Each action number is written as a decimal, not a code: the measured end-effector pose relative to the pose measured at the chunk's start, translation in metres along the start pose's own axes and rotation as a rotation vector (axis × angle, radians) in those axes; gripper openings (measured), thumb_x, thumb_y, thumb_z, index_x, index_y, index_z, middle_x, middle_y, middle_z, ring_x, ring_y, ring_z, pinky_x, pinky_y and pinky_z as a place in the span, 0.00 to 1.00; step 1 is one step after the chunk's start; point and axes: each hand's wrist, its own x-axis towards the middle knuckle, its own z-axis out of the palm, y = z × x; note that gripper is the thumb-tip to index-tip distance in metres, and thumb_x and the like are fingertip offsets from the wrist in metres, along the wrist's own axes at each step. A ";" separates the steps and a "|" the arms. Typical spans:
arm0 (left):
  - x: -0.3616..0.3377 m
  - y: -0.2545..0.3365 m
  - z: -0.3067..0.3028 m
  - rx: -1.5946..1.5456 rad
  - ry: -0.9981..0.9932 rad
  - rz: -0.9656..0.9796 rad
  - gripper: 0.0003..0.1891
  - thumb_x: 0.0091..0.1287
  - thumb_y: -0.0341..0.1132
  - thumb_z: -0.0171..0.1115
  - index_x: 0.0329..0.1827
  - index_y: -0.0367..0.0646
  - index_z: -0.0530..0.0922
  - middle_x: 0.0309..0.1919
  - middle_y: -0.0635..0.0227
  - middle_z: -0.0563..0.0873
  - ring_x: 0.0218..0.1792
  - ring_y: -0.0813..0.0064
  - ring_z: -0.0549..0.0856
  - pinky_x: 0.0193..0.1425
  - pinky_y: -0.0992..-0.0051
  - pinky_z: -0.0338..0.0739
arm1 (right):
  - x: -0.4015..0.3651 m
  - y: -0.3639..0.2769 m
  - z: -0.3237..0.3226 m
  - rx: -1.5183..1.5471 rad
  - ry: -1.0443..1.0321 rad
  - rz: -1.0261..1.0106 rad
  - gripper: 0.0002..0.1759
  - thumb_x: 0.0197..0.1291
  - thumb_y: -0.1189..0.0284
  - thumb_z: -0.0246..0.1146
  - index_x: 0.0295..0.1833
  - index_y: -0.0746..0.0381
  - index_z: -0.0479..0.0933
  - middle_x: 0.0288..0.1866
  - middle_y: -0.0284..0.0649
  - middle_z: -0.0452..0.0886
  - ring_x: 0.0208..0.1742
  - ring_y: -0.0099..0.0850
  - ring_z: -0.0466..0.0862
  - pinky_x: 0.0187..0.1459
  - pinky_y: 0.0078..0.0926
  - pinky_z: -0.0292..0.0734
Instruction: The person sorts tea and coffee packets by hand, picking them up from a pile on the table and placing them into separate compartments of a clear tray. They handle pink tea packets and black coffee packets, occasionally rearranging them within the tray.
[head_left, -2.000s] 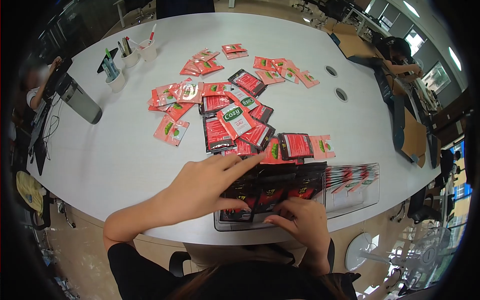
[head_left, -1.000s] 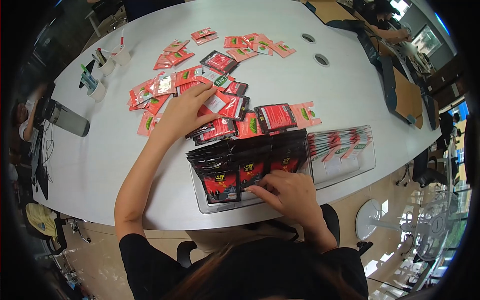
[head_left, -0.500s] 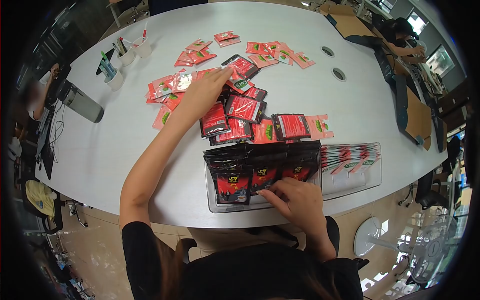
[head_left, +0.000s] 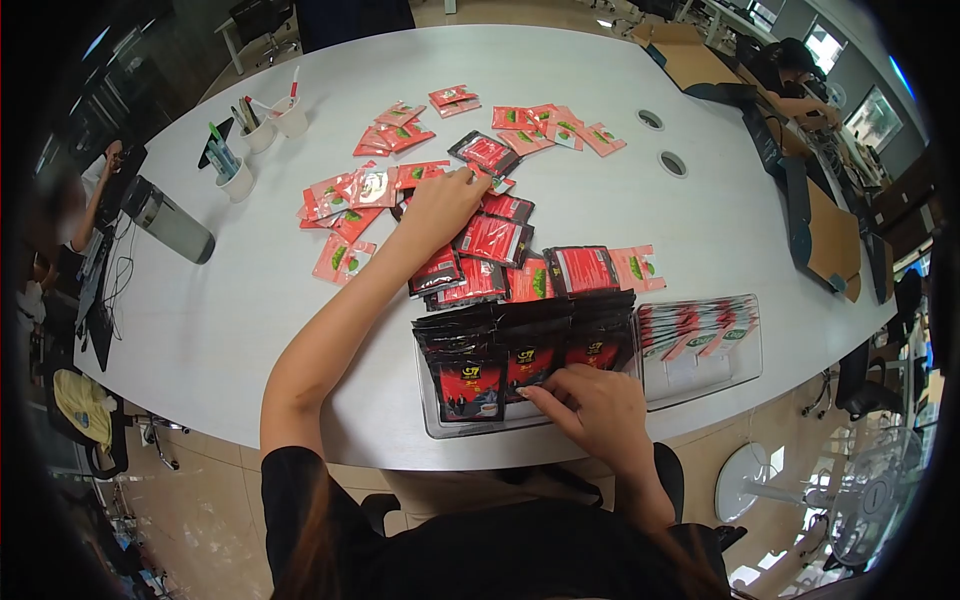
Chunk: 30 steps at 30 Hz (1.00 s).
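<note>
Black packets (head_left: 472, 388) stand upright in three packed columns in the tray (head_left: 738, 368), just in front of and beside the narrowed thumb and fingers of the right hand (head_left: 605, 412); whether these pinch a packet I cannot tell. Beyond those fingers, at the tray's other end, pink packets (head_left: 700, 328) stand in leaning rows, with the tray's floor showing before them. So both kinds are partly set in, the black side looking the fuller.

Plenty lies loose: black-edged packets (head_left: 493, 240) overlap just beside and below the left hand (head_left: 448, 205), whose fingers bend close together over a pink packet (head_left: 493, 181); their grip is hidden. Loose pink packets (head_left: 375, 187) spread to the left of these fingers, with more groups beyond them. Farther out to the left stand pen cups (head_left: 235, 182) and a bottle (head_left: 172, 222).
</note>
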 end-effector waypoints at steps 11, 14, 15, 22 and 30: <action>-0.014 -0.056 -0.032 -0.027 0.359 -0.079 0.15 0.62 0.32 0.58 0.52 0.53 0.79 0.48 0.66 0.86 0.39 0.59 0.86 0.36 0.63 0.80 | -0.002 0.004 0.001 -0.019 0.043 -0.070 0.26 0.61 0.49 0.60 0.22 0.59 0.78 0.19 0.37 0.77 0.20 0.36 0.80 0.22 0.32 0.72; -0.021 -0.076 -0.022 -0.001 0.194 0.011 0.10 0.65 0.31 0.54 0.47 0.49 0.78 0.38 0.59 0.86 0.35 0.54 0.85 0.36 0.58 0.77 | -0.006 0.009 0.002 -0.081 0.017 -0.059 0.29 0.63 0.46 0.56 0.23 0.60 0.79 0.22 0.36 0.79 0.23 0.37 0.81 0.22 0.31 0.73; -0.022 -0.076 -0.022 0.023 0.146 -0.008 0.10 0.66 0.31 0.52 0.48 0.48 0.79 0.38 0.59 0.86 0.36 0.53 0.85 0.38 0.59 0.77 | -0.006 0.008 0.001 -0.082 0.010 -0.048 0.30 0.64 0.45 0.55 0.23 0.60 0.79 0.22 0.37 0.79 0.23 0.37 0.81 0.23 0.32 0.74; -0.021 -0.079 -0.014 -0.184 0.001 0.014 0.27 0.60 0.18 0.51 0.64 0.45 0.72 0.50 0.55 0.81 0.52 0.51 0.77 0.57 0.58 0.73 | -0.008 0.010 0.003 -0.047 -0.043 -0.052 0.34 0.67 0.44 0.50 0.25 0.64 0.79 0.24 0.41 0.79 0.24 0.42 0.82 0.26 0.36 0.76; -0.024 -0.084 -0.016 -0.248 0.001 0.169 0.30 0.56 0.17 0.51 0.65 0.45 0.73 0.55 0.57 0.79 0.59 0.54 0.74 0.65 0.62 0.68 | -0.010 0.013 0.007 -0.029 0.018 -0.093 0.34 0.67 0.45 0.51 0.23 0.64 0.78 0.22 0.42 0.78 0.22 0.42 0.80 0.24 0.36 0.74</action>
